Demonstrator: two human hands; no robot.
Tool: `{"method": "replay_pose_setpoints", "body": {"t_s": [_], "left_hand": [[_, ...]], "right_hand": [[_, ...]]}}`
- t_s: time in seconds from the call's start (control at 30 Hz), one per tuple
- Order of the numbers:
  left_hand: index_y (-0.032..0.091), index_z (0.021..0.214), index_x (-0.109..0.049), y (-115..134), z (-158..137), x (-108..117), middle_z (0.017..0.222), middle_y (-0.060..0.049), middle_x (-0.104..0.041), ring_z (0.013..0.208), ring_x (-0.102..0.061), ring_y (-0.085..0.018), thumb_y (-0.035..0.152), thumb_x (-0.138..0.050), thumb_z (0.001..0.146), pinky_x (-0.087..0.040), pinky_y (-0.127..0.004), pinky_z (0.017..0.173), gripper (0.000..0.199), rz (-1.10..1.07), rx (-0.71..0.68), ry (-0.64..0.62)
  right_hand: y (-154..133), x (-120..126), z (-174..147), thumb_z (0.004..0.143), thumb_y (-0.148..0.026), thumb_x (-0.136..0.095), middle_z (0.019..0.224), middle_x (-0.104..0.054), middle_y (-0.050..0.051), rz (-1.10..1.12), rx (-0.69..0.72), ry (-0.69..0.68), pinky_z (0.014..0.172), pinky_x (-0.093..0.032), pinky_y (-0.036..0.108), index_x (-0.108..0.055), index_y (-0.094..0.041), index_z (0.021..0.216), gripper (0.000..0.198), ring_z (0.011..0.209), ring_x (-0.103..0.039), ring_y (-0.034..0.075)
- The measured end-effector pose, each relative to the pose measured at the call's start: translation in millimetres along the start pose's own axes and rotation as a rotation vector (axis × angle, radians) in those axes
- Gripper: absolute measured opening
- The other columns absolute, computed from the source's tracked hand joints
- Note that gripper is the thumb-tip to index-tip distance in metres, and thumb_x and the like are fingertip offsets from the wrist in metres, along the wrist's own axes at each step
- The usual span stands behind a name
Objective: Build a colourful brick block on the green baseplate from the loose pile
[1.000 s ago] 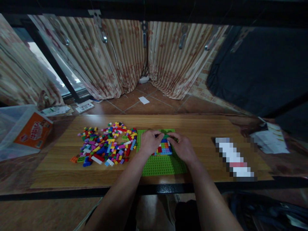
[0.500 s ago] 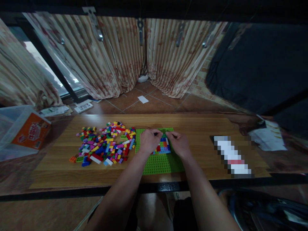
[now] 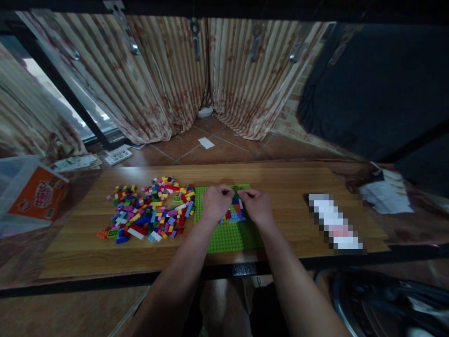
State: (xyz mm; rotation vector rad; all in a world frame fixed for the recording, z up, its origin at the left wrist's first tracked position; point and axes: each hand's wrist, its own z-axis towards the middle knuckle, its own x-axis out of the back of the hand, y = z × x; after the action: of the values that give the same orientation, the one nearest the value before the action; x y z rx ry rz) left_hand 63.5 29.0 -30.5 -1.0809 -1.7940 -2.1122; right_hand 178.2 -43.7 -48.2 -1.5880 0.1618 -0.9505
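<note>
A green studded baseplate (image 3: pixel 229 240) lies on the wooden table, with a patch of joined colored toy bricks (image 3: pixel 238 213) on it in red, blue, orange and white. My left hand (image 3: pixel 216 202) is over the left part of the plate, its thumb and forefinger pinched together at the patch's far edge. Facing it from the right, my right hand (image 3: pixel 257 205) is closed in a similar pinch, a small gap from the left fingertips. Something dark green shows between the two hands. What either pinch holds is too small and shaded to tell. My hands cover part of the patch.
Left of the plate spreads a heap of loose bricks (image 3: pixel 150 213). A pixelated flat item (image 3: pixel 335 222) lies on the table (image 3: pixel 287 238) at right. A clear plastic bin with an orange label (image 3: pixel 38 192) stands at far left; papers (image 3: pixel 389 192) lie beyond the right end.
The whole view has shifted slightly, so the table and bricks sit a little further left and the curtains higher. Both hands stay pinched over the patch, with little visible movement.
</note>
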Motion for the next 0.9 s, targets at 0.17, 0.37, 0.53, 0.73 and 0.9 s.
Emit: {"method": "replay_pose_setpoints", "body": {"t_s": [0.17, 0.37, 0.53, 0.73, 0.9], "left_hand": [[0.024, 0.083, -0.076, -0.6, -1.4, -2.4, 0.084, 0.000, -0.076, 0.083, -0.068, -0.017, 0.021, -0.060, 0.081, -0.050, -0.026, 0.077, 0.016, 0.001, -0.010, 0.007], [0.023, 0.081, -0.075, 0.4, -7.8, -2.1, 0.086, 0.000, -0.076, 0.084, -0.068, -0.017, 0.022, -0.056, 0.084, -0.048, -0.027, 0.080, 0.019, 0.010, -0.049, 0.019], [0.024, 0.083, -0.074, 5.8, -16.0, -0.3, 0.088, 0.000, -0.076, 0.086, -0.068, -0.016, 0.023, -0.053, 0.087, -0.047, -0.028, 0.084, 0.022, 0.061, -0.052, 0.030], [0.024, 0.087, -0.073, 9.0, -24.4, 7.4, 0.090, -0.002, -0.075, 0.088, -0.067, -0.018, 0.024, -0.047, 0.090, -0.047, -0.031, 0.089, 0.027, 0.165, -0.120, 0.026], [0.024, 0.094, -0.072, 0.5, -23.6, 26.7, 0.097, -0.002, -0.075, 0.093, -0.068, -0.018, 0.022, -0.050, 0.089, -0.050, -0.029, 0.088, 0.023, 0.100, -0.111, 0.086]], "right_hand": [[-3.8, 0.5, -0.5, 0.080, -0.037, -0.059, 0.075, -0.075, 0.005, -0.034, 0.019, -0.021, 0.062, -0.047, 0.029, -0.077, -0.021, 0.081, 0.025, 0.068, -0.067, 0.020], [-4.8, 2.5, -3.8, 0.083, -0.039, -0.054, 0.079, -0.076, 0.005, -0.051, 0.041, -0.054, 0.064, -0.046, 0.029, -0.077, -0.021, 0.083, 0.029, 0.071, -0.067, 0.020], [-4.4, 5.9, -6.5, 0.085, -0.046, -0.050, 0.076, -0.075, 0.008, -0.172, 0.082, -0.038, 0.062, -0.044, 0.030, -0.076, -0.019, 0.084, 0.038, 0.068, -0.066, 0.022], [-9.2, 18.8, -3.9, 0.084, -0.052, -0.049, 0.069, -0.071, 0.010, -0.207, -0.011, 0.122, 0.061, -0.042, 0.032, -0.074, -0.015, 0.076, 0.045, 0.065, -0.064, 0.024], [-3.9, 20.9, -3.2, 0.077, -0.047, -0.060, 0.078, -0.071, 0.007, 0.080, -0.046, 0.214, 0.061, -0.044, 0.030, -0.074, -0.016, 0.088, 0.036, 0.067, -0.061, 0.019]]}}
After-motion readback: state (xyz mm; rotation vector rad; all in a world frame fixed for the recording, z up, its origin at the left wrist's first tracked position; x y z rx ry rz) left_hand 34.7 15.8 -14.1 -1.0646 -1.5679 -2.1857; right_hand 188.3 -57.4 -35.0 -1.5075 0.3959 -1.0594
